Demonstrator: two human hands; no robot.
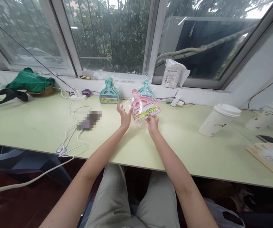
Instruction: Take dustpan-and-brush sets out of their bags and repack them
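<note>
A pink dustpan and brush set point(143, 107) in a clear plastic bag is tilted up above the table, its handle pointing away from me. My right hand point(153, 123) grips its lower edge by the label. Fingers spread, my left hand point(124, 116) is at the left side of the bag; whether the thumb touches the plastic I cannot tell. Behind the pink set stands a teal dustpan set point(146, 87), partly hidden. Further left, several teal dustpan sets point(109, 93) lean together against the wall below the window.
A white paper cup point(218, 120) and a second cup point(267, 115) stand to the right, near a phone point(267, 139). White cables point(66, 136) cross the table on the left. A power strip point(78, 95) and green bag point(29, 79) are at the back left; a white package point(173, 74) sits on the sill.
</note>
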